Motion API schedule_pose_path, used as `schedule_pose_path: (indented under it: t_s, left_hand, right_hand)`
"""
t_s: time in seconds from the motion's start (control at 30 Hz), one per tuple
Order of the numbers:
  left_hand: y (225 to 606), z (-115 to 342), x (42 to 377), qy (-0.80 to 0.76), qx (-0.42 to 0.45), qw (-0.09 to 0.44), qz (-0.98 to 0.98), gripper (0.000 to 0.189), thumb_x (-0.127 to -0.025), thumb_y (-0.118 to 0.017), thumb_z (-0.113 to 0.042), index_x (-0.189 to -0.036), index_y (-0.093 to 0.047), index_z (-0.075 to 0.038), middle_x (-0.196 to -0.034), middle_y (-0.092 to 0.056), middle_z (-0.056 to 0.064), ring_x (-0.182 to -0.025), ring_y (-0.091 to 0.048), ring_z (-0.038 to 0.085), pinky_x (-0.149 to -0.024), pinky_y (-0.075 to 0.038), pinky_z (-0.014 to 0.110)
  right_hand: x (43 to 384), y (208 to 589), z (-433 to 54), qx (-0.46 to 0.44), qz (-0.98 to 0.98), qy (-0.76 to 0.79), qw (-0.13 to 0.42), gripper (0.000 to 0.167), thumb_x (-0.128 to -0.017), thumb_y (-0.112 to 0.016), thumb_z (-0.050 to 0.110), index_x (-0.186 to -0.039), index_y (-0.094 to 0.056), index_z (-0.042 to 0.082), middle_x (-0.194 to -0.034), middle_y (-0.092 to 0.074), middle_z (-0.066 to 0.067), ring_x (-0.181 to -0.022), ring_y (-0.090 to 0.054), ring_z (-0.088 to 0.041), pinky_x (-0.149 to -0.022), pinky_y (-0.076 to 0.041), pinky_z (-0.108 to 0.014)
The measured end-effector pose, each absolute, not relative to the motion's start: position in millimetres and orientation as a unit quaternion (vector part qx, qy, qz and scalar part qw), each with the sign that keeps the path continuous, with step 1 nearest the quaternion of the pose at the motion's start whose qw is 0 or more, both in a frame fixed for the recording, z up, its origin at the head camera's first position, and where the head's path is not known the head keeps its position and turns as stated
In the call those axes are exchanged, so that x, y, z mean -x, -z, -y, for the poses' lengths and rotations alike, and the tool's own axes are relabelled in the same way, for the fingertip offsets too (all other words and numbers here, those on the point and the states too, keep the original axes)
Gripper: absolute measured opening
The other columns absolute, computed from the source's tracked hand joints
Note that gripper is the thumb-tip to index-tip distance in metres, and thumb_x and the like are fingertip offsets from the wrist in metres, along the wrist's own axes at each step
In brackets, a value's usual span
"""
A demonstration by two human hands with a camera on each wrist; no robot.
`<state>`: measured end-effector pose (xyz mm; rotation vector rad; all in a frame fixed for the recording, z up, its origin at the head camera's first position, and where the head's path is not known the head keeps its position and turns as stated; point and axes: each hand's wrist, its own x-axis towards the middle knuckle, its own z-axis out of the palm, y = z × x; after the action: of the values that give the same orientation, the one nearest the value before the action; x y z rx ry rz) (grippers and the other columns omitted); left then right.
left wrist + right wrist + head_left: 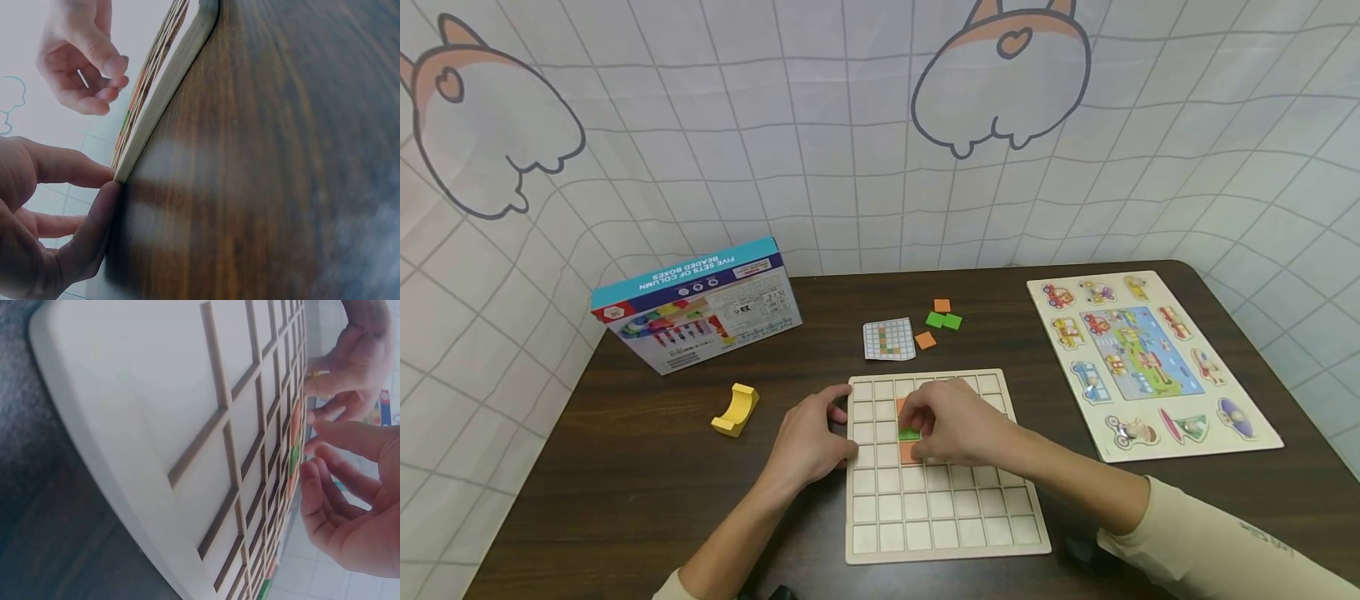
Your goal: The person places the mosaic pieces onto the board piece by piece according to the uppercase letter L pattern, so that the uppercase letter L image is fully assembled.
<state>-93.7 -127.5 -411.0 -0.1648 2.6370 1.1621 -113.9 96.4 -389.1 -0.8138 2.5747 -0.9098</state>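
Viewing from the head, a grid board (955,533) lies flat on the dark table (625,483), near the middle. The left hand (808,437) rests at its left edge, fingers extended and touching. The right hand (958,421) is over the third column from the left, fingers loosely bent, beside an orange tile (900,406), a green tile (909,434) and a nearer orange tile (910,452), set in that order from far to near. Beyond the far edge lie a pattern card (889,340) and four loose tiles (925,340), two orange and two green. A yellow block (736,410) and a box (700,308) are at left; a picture puzzle (1150,367) is at right. From the left wrist, the left thumb and a finger press the board's side; the right fingers appear curled, not gripping. From the right wrist, the right fingertips stand close to the set tiles, thumb apart from the fingers.
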Motion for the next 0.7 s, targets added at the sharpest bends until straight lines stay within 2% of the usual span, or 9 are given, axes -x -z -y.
schedule_pose_path:
  t_s: [0.27, 0.47, 0.7]
  left_hand:
    - [412, 127, 94, -0.403, 0.058, 0.127, -0.905, 0.079, -0.071, -0.082, 0.002, -0.145, -0.06, -0.013, -0.101, -0.062, 0.007, -0.07, -0.06, 0.02, -0.052, -0.051, 0.029]
    - [412, 128, 94, -0.399, 0.058, 0.127, -0.906, 0.078, -0.07, -0.081, 0.002, -0.144, -0.061, -0.014, -0.101, -0.063, 0.006, -0.073, -0.059, 0.021, -0.052, -0.05, 0.03]
    - [412, 128, 94, -0.402, 0.057, 0.129, -0.905, 0.079, -0.07, -0.082, 0.002, -0.144, -0.061, -0.014, -0.102, -0.063, 0.006, -0.072, -0.058, 0.021, -0.052, -0.05, 0.03]
  right_hand:
    - [121, 385, -101, 0.258, -0.896, 0.328, 0.15, 0.022, -0.076, -0.088, 0.005, -0.096, -0.078, 0.011, -0.087, -0.073, 0.001, -0.076, -0.061, -0.008, -0.069, -0.052, -0.024]
    - [130, 382, -105, 0.239, -0.903, 0.331, 0.137, 0.021, -0.079, -0.086, 0.008, -0.099, -0.078, 0.011, -0.09, -0.074, 0.0, -0.078, -0.061, -0.009, -0.068, -0.051, -0.027]
    - [143, 378, -110, 0.207, -0.902, 0.356, 0.128, 0.022, -0.081, -0.085, 0.013, -0.101, -0.079, 0.013, -0.094, -0.074, -0.002, -0.081, -0.064, -0.011, -0.074, -0.052, -0.031]
